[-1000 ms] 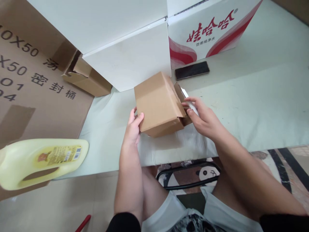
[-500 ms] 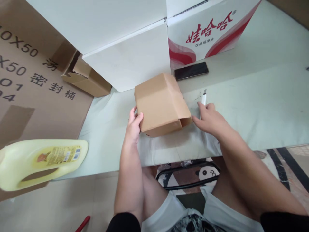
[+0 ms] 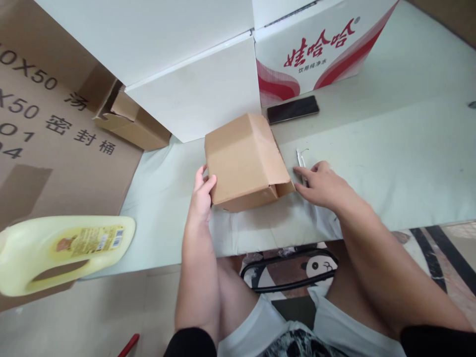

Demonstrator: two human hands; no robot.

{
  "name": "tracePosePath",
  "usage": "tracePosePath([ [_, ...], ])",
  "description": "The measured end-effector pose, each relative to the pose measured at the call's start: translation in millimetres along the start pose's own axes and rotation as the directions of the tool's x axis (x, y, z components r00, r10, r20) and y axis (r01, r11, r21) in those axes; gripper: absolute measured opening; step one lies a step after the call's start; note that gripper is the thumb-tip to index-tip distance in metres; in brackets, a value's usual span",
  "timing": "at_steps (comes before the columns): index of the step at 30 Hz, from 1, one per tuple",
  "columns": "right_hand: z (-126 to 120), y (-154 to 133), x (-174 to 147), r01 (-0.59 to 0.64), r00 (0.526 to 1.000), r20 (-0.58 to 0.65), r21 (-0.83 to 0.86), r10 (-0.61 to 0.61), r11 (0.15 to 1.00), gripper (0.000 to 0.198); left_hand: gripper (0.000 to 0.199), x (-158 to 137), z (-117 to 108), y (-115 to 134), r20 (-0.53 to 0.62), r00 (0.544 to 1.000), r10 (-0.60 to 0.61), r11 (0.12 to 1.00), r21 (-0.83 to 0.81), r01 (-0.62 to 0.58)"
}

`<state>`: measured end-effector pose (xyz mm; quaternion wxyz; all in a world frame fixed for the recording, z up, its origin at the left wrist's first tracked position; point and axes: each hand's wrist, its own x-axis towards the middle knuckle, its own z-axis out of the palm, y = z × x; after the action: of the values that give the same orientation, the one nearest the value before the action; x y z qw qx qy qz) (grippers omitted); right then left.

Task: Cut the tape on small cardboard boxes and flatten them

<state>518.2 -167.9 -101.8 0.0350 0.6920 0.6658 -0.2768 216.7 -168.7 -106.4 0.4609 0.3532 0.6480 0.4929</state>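
Observation:
A small brown cardboard box (image 3: 241,158) sits tilted on the pale green cloth in the middle of the head view. One flap (image 3: 285,189) stands loose at its near right corner. My left hand (image 3: 203,195) grips the box's left edge, thumb on top and fingers behind it. Just off the right side of the box, my right hand (image 3: 322,183) is closed around a slim white utility knife (image 3: 300,157). Only the blade end and part of the handle show; the fingers cover the rest.
A black phone (image 3: 293,109) lies behind the box, before a white and red carton (image 3: 316,54). White boxes (image 3: 201,89) stand at the back. On the left are a large carton (image 3: 33,148), a small open carton (image 3: 137,121) and a yellow bottle (image 3: 74,248).
The knife has swung left, its blade end now pointing up and left beside the box. My right hand has turned with it. My left hand still holds the box.

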Motion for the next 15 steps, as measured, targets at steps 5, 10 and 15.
tracePosePath([
  [5, 2, 0, 2, 0.215, 0.965, -0.17, 0.067, -0.201, 0.974, 0.056, 0.09, -9, 0, 11, -0.09, 0.993, 0.074, 0.997, 0.031, -0.071],
  [10, 8, 2, 8, 0.469, 0.874, -0.257, 0.23, -0.412, 0.853, 0.048, 0.076, -8, 5, 9, -0.209, 0.972, 0.108, 0.994, 0.004, -0.109],
  [15, 10, 4, 9, 0.606, 0.785, -0.402, 0.34, -0.471, 0.719, 0.058, 0.076, -5, 7, 5, -0.24, 0.957, 0.161, 0.976, -0.104, -0.19],
])
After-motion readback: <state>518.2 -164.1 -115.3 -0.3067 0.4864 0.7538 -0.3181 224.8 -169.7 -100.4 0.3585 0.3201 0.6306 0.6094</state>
